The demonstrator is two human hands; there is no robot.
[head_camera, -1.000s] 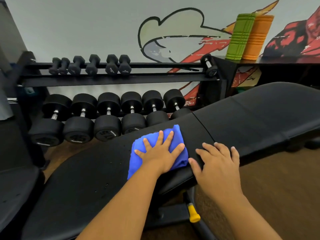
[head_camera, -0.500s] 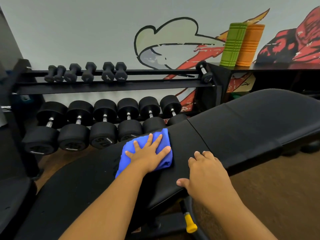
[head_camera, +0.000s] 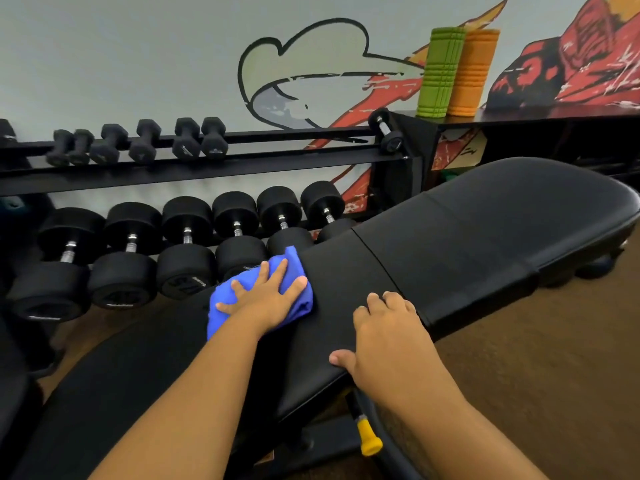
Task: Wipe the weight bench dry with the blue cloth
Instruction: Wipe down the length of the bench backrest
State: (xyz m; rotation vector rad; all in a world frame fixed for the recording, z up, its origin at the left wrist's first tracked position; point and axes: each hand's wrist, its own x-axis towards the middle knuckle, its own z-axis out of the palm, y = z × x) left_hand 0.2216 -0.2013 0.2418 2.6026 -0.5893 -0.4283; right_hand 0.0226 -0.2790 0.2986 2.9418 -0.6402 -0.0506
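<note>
We see the left hand [head_camera: 268, 296] spread flat, fingers splayed, palm down on the blue cloth [head_camera: 259, 294] — not gripping, just pressing it onto the pad. We read that flat palm as the way to load as much cloth as possible against the vinyl so it soaks rather than skids. The cloth sits bunched on the far edge of the weight bench [head_camera: 346, 323], on the seat-side pad just left of the seam between the two pads, right beside the big dumbbells [head_camera: 187, 258] on the lower rack.

The right hand [head_camera: 384, 337] holds nothing; its fingers curl on the pad top and the thumb hooks along the near edge. We take this as a brace — steadying the body, maybe the bench, while the other arm pushes.

The backrest pad [head_camera: 502, 220] rises to the right, no cloth on it. We cannot tell wet from dry on the black surface; glare hides it. Our guess is mid-wipe, with plenty of pad left to cover. A yellow adjustment knob [head_camera: 369, 441] hangs below the frame, untouched.
</note>
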